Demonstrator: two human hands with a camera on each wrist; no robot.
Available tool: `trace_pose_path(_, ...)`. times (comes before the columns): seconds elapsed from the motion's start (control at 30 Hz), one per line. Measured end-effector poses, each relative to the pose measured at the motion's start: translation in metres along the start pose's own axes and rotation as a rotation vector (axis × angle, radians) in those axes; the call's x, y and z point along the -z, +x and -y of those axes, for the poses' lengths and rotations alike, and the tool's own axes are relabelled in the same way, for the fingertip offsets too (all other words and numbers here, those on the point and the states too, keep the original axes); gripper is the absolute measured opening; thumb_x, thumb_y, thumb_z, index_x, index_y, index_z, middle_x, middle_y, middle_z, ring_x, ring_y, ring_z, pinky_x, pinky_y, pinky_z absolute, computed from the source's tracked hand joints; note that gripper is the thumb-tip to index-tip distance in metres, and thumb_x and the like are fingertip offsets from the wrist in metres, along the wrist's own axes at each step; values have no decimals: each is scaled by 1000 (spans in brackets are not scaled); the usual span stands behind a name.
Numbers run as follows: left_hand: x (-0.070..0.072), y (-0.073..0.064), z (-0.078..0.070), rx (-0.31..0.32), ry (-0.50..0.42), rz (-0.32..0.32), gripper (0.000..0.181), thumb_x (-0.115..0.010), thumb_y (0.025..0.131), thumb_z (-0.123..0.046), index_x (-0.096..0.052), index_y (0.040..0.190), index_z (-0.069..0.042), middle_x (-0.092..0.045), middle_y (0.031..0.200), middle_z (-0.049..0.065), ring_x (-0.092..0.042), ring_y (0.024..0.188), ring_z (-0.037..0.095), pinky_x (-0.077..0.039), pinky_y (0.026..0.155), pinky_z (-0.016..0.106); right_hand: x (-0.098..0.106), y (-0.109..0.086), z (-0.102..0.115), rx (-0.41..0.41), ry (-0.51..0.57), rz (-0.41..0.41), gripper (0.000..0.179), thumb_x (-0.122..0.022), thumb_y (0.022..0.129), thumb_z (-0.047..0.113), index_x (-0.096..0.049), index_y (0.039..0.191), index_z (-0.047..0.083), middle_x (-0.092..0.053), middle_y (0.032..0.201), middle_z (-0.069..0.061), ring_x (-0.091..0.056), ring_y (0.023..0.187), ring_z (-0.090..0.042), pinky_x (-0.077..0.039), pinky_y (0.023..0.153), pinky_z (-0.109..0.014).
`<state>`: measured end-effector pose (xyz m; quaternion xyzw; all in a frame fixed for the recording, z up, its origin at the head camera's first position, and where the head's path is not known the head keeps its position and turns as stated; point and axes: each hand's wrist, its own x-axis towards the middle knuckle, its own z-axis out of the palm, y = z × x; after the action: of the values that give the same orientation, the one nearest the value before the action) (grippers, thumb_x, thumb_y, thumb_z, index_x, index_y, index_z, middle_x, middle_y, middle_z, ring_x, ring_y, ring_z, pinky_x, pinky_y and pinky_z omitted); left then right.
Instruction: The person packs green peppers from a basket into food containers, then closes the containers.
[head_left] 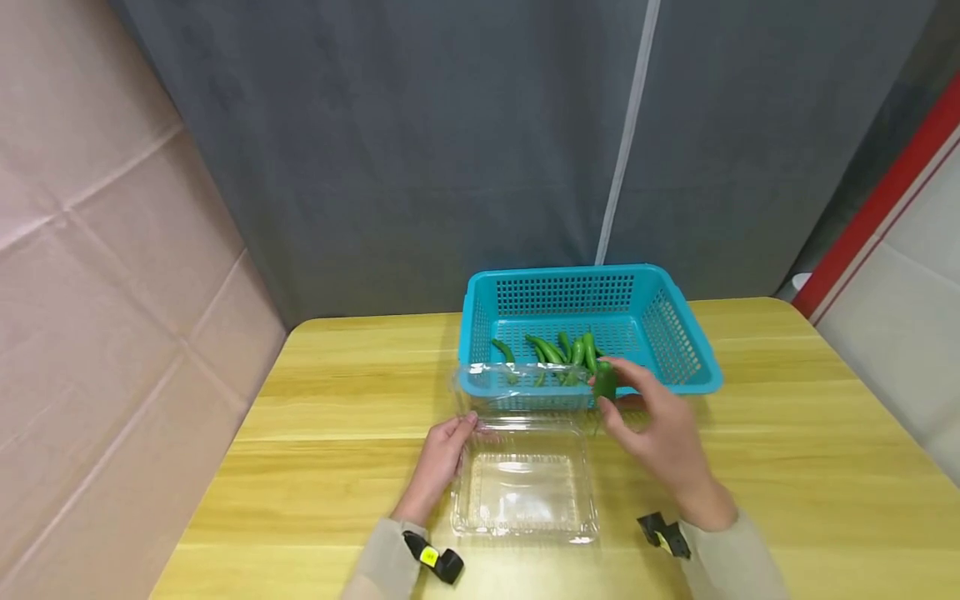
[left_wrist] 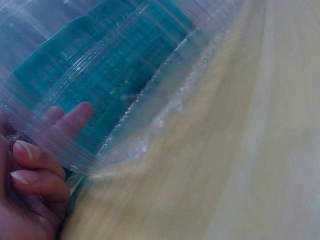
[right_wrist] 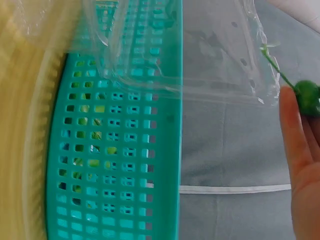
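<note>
A clear plastic clamshell box point(head_left: 522, 492) lies unfolded on the table, its lid raised toward the basket. My left hand point(head_left: 438, 461) grips the box's left edge near the hinge; in the left wrist view, fingers point(left_wrist: 40, 182) curl at the plastic and others show through it. My right hand point(head_left: 670, 433) pinches a green pepper point(head_left: 604, 382) between thumb and fingers, above the basket's near rim and right of the lid. The pepper's thin stem point(right_wrist: 277, 69) sticks out in the right wrist view. Several green peppers point(head_left: 549, 349) lie in the blue basket point(head_left: 686, 373), partly behind the lid.
The basket stands at the far side of the wooden table point(head_left: 337, 392), close to a grey curtain point(head_left: 420, 167). A pale panelled wall point(head_left: 105, 275) runs along the left. On the right is a white wall with a red strip point(head_left: 885, 196).
</note>
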<state>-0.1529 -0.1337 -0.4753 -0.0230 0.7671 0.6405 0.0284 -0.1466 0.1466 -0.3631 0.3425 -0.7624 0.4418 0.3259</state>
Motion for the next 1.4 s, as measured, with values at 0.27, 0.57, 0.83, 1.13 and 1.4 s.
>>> trace_pose_path(0.27,1,-10,-21,-1,-23,60,38,-46,92,-40,-66,94,-7,-46,47,0,-29,31,5,-25,29,21,-15,-6,0,3,69,194,52,-67,73,-2,-51,122,4,-62,102,-7,-61,77,-14,-50,64,-19)
trace_pose_path(0.57,2,-7,-15,9,-22,44,40,-46,91,-42,-66,93,-7,-36,40,-3,-29,30,5,-25,29,22,-41,-14,-7,93,128,336,57,-69,71,-4,-51,125,5,-61,108,-11,-63,73,-11,-50,65,-17)
trace_pose_path(0.83,0,0,0,-14,5,-19,52,-49,85,-52,-60,79,-2,-33,38,-4,-28,31,9,-23,29,23,-56,-29,-14,-17,158,388,49,-70,75,5,-54,121,5,-64,104,-8,-62,74,-10,-49,64,-15)
trace_pose_path(1.13,0,-1,-7,41,-19,28,39,-48,89,-44,-67,93,-10,-35,40,-4,-29,30,6,-24,29,21,-67,-38,-14,-71,117,494,40,-65,82,17,-55,120,8,-63,107,-5,-59,74,-4,-48,62,-12)
trace_pose_path(1.4,-2,1,0,19,-27,1,45,-50,84,-53,-68,91,-13,-35,37,-4,-28,29,8,-23,28,22,-75,-42,-12,-36,-8,515,38,-67,80,20,-58,117,16,-63,100,5,-53,70,1,-45,59,-12)
